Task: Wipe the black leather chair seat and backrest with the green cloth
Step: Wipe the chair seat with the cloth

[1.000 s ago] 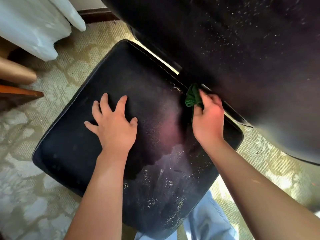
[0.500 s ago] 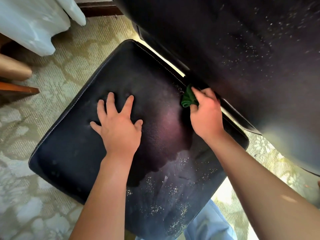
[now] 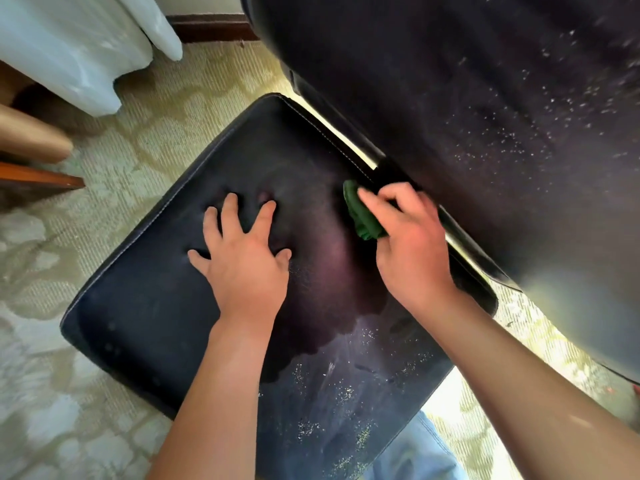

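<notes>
The black leather chair seat (image 3: 166, 289) fills the middle of the view, with pale dust specks on its near part. The backrest (image 3: 467, 116) rises at the upper right, also speckled. My left hand (image 3: 246, 265) lies flat on the seat with fingers spread. My right hand (image 3: 408, 244) grips the bunched green cloth (image 3: 362, 213) and presses it on the seat close to the rear seam, just below the backrest. Most of the cloth is hidden under my fingers.
Patterned beige carpet (image 3: 114, 174) surrounds the chair. A white draped fabric (image 3: 69, 53) hangs at the upper left above wooden furniture legs (image 3: 31, 140). A dark wooden baseboard (image 3: 211, 27) runs along the top. My blue-trousered leg (image 3: 415, 448) shows below the seat's near edge.
My right hand has slid the green cloth a little leftward along the seat's rear edge, with more cloth now showing. My left hand stays flat on the seat.
</notes>
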The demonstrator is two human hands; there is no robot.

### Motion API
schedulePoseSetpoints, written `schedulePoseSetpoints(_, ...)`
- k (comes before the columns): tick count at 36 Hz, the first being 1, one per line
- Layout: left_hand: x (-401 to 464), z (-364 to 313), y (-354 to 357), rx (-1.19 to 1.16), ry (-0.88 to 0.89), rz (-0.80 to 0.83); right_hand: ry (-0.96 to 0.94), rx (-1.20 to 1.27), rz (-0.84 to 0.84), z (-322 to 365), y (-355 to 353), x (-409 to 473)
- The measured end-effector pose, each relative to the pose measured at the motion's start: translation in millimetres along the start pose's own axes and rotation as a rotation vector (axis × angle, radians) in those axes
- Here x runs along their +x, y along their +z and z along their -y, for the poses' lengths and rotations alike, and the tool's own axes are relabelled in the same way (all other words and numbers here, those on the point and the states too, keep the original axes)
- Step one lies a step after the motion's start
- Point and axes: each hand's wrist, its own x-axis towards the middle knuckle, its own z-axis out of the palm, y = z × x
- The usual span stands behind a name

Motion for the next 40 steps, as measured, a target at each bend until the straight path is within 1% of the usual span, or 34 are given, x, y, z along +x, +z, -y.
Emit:
schedulePoseSetpoints(5, -1, 0, 1, -0.013, 0.003, -0.01, -0.01, -0.133, 0.015, 18, 14, 31)
schedulePoseSetpoints(11, 0, -1, 2, -0.022, -0.003, -0.006, -0.015, -0.155, 0.072, 15, 21, 52)
schedulePoseSetpoints(15, 0, 1, 1, -0.03, -0.001, -0.014, -0.009, -0.112, 0.104, 12, 16, 46)
schedulePoseSetpoints(20, 0, 1, 0, -0.032, -0.004, -0.014, 0.016, -0.135, 0.164, -5, 13, 15)
schedulePoseSetpoints(27, 0, -1, -1, -0.013, -0.004, 0.003, 0.065, -0.136, 0.345, -20, -1, -16)
schedulePoseSetpoints(28, 0, 0, -1, -0.013, -0.001, 0.003, 0.06, -0.096, 0.318, -17, -3, -16)
schedulePoseSetpoints(30, 0, 0, -1, -0.014, 0.003, 0.001, 0.024, -0.015, 0.179, -9, -6, -10)
schedulePoseSetpoints(32, 0, 0, 0, -0.016, 0.004, 0.001, -0.028, -0.001, 0.081, 0, -2, 4)
schedulePoseSetpoints(33, 0, 1, 0, -0.015, 0.005, 0.0, -0.042, -0.007, 0.076, 5, 1, 13)
schedulePoseSetpoints(36, 1, 2, -1, -0.015, 0.005, -0.001, -0.026, -0.028, 0.136, 14, 12, 34)
schedulePoseSetpoints(40, 2, 2, 0, -0.028, -0.006, 0.005, 0.011, -0.036, 0.17, 10, 17, 33)
